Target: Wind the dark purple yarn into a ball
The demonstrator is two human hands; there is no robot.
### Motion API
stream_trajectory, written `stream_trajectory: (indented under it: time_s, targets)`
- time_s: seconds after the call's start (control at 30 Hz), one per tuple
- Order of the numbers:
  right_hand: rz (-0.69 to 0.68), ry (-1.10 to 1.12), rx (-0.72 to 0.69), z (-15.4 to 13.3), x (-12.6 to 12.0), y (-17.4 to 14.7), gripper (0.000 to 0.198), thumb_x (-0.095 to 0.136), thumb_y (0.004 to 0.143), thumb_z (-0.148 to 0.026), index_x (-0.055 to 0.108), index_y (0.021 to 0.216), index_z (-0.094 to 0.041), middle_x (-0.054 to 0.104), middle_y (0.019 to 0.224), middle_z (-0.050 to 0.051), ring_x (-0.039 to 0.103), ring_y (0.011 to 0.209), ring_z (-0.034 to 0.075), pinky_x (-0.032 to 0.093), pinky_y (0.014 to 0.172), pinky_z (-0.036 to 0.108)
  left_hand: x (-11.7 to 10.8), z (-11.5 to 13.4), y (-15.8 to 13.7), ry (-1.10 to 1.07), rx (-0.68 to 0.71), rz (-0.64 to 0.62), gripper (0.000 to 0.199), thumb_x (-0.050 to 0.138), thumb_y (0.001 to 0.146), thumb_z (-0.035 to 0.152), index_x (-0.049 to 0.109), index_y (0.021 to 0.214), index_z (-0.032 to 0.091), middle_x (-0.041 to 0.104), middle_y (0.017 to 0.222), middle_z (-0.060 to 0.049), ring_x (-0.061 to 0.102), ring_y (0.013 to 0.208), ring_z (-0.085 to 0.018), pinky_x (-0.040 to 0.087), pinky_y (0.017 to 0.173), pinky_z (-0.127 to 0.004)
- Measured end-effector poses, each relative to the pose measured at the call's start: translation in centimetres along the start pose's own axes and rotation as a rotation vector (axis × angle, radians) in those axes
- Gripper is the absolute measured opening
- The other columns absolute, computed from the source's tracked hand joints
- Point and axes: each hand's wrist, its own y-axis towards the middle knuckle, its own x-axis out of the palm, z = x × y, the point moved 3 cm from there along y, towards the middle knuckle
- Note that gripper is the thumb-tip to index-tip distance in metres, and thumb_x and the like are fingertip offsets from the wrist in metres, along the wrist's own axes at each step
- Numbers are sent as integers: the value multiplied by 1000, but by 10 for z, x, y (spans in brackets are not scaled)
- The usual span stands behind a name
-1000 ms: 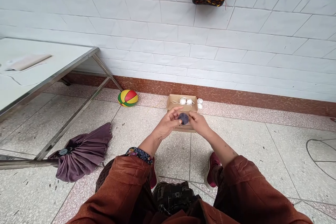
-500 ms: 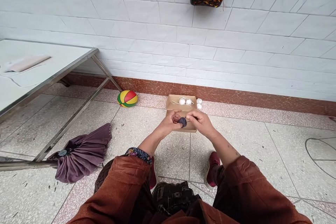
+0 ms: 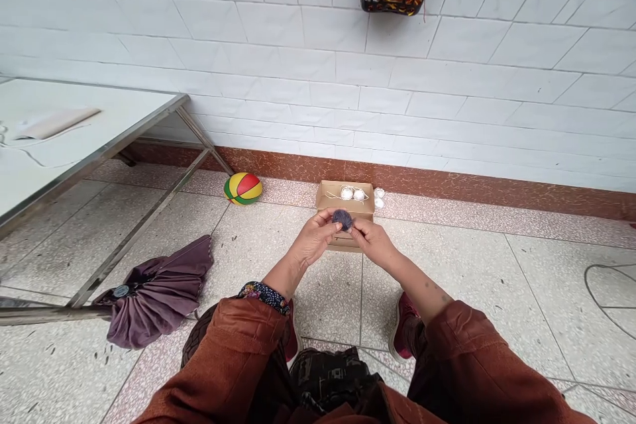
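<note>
A small dark grey ball of yarn (image 3: 342, 219) is pinched in my left hand (image 3: 317, 238), between the thumb and fingers. My right hand (image 3: 376, 240) meets it on the right side, its thumb and fingertips pressed together at the ball's edge; any strand between them is too fine to make out. Below and behind both hands an open cardboard box (image 3: 325, 201) sits on the floor. White balls (image 3: 352, 193) with a pale cord lie in its far part. The hands hide some of the box's near part.
More white balls (image 3: 379, 197) lie right of the box. A colourful ball (image 3: 243, 188) rests by the wall. At left stand a metal-framed table (image 3: 149, 120) and a folded purple umbrella (image 3: 159, 298). A black basket (image 3: 397, 3) hangs on the wall; a wire ring (image 3: 591, 285) lies right.
My right hand has come in from slightly above the yarn ball to its edge. The ball has turned up and shows more between the hands, which are now closer together.
</note>
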Motion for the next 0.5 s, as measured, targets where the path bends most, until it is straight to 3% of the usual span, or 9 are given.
stream_trajectory:
  time_s: [0.17, 0.3, 0.5]
  targets:
    - [-32, 35, -111, -16, -5, -1, 19, 53, 96, -30, 62, 83, -20, 64, 79, 2, 59, 73, 16, 45, 71, 28, -3, 3, 0, 223, 73, 120, 37, 81, 70, 26, 72, 105, 19, 70, 100, -4, 61, 92, -15, 44, 90, -30]
    - [-10, 132, -54, -21, -8, 1, 19, 53, 96, -30, 65, 84, -21, 69, 82, 2, 62, 76, 16, 46, 73, 28, -2, -2, -1, 377, 37, 73, 47, 75, 77, 38, 68, 120, 21, 69, 97, -4, 60, 80, -15, 47, 76, -29]
    - [9, 192, -17, -21, -13, 2, 21, 53, 96, -32, 64, 83, -20, 69, 80, 1, 61, 73, 16, 44, 71, 27, 1, -4, -3, 217, 10, 11, 52, 67, 85, 47, 64, 129, 19, 67, 110, -9, 62, 82, -15, 51, 76, -31]
